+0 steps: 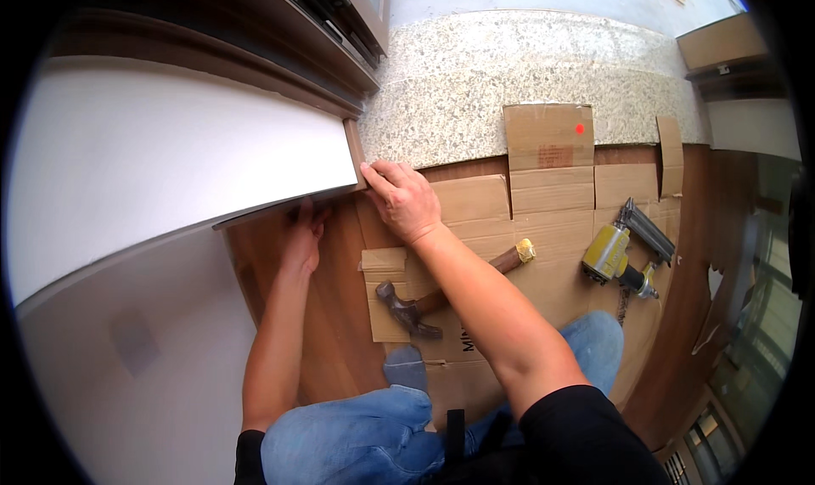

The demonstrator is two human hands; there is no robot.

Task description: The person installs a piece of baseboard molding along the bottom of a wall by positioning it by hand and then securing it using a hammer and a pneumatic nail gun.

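A white wall panel or ledge (pixel 187 154) spans the left side, with a narrow brown trim strip (pixel 353 141) at its right end. My right hand (pixel 403 200) is closed on the lower end of this strip, fingers and thumb at the corner. Below the panel's dark lower edge (pixel 263 211), my left hand (pixel 302 237) reaches up with its fingers apart, and their tips are partly hidden under the edge. A claw hammer (pixel 435 302) with a wooden handle lies beneath my right forearm, on cardboard.
Cardboard sheets (pixel 552 256) cover much of the brown wood floor (pixel 331 332). To the right lies a yellow-green nail gun (pixel 611 251). A speckled stone sill (pixel 526 69) runs along the far side, and a brown window frame (pixel 255 43) stands at upper left.
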